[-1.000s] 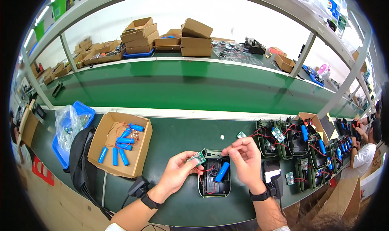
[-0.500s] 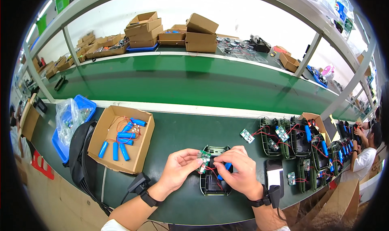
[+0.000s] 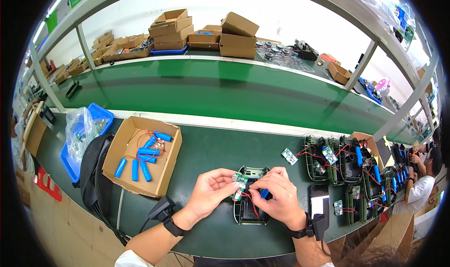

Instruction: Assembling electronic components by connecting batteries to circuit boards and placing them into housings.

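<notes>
My left hand (image 3: 212, 192) pinches a small green circuit board (image 3: 241, 182) between thumb and fingers. Close beside it, my right hand (image 3: 277, 196) has its thumb and index finger pressed together near the board's edge, where red wires (image 3: 251, 199) run; what lies between the fingertips is too small to make out. Under both hands rests a dark green plastic housing (image 3: 244, 216), open side up. A blue cylindrical battery (image 3: 265, 193) inside it is partly covered by my right hand.
Left stands a cardboard box (image 3: 170, 166) of blue wired batteries, beside a black bag (image 3: 91, 173) and a blue tray (image 3: 70, 166). To the right are a phone (image 3: 319, 196) and several housings (image 3: 350, 166) with boards. A co-worker (image 3: 424, 182) sits far right; a green conveyor (image 3: 225, 91) runs behind.
The whole view has shifted slightly. Both hands keep nearly the same pose, with the board still in my left hand and my right fingers beside it.
</notes>
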{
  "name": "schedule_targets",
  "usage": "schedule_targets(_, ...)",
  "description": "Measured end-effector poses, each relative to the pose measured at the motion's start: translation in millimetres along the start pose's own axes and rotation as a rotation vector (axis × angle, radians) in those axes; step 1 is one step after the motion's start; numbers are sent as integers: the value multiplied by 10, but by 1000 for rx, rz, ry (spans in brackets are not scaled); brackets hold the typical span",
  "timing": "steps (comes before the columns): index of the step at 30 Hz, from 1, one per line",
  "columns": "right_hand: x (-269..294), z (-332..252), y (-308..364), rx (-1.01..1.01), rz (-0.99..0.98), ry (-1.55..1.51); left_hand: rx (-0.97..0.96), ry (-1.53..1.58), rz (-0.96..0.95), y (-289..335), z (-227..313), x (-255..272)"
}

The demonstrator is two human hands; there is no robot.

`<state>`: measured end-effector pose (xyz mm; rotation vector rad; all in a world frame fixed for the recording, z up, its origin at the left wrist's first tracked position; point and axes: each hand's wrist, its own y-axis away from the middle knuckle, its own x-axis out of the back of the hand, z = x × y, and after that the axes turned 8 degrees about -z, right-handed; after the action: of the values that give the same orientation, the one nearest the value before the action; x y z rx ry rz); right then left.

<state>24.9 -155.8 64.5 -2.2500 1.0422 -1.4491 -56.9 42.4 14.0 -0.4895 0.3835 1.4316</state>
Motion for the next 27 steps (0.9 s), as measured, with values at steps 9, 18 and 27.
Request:
schedule_targets(9, -56, 1, 12, -18, 33, 6, -14, -59, 33, 12, 21, -63)
schedule_targets(18, -87, 33, 21, -55, -33, -72, -105, -328, 41, 39, -7, -128)
schedule_targets(27, -13, 56, 33, -54, -20, -136, -120, -197, 87, 12, 92, -120)
